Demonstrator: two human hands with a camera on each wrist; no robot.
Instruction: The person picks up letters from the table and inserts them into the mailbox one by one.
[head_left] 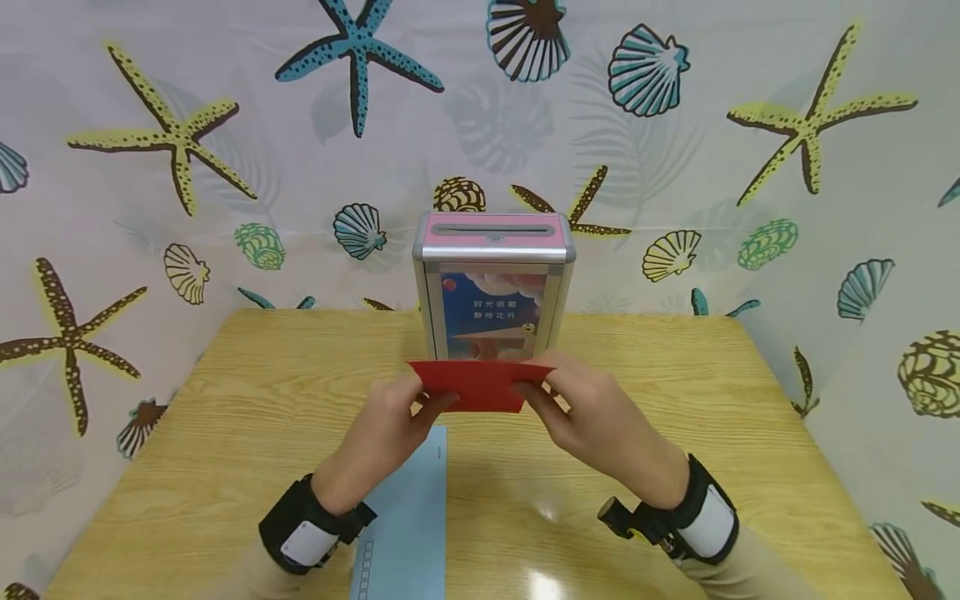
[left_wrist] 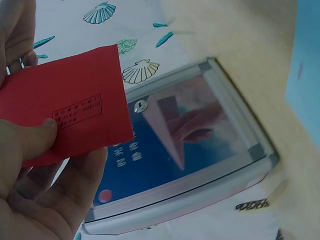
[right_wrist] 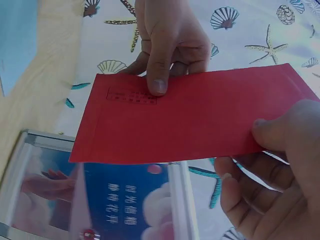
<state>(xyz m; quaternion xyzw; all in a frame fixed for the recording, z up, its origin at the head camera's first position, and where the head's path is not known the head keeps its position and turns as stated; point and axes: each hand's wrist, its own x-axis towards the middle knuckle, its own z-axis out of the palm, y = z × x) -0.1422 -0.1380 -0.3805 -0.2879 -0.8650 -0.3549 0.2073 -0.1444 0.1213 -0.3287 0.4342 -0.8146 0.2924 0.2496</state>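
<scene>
Both hands hold a red envelope [head_left: 483,385] in front of a mailbox-like box [head_left: 493,287]. The left hand [head_left: 390,425] pinches one side of it, thumb on the face that bears a small printed box of text, as the left wrist view shows. At the other side the right hand [head_left: 600,421] pinches it between thumb and fingers. The box has a pink top with a long slot [head_left: 493,229], a silver frame and a picture panel with a small lock [left_wrist: 141,106]. In the head view the envelope hides the box's lower front.
A light blue envelope-like sheet [head_left: 412,508] with a row of small squares lies on the wooden table [head_left: 675,400], partly under the left forearm. Behind the table hangs a white cloth [head_left: 300,167] printed with starfish and shells.
</scene>
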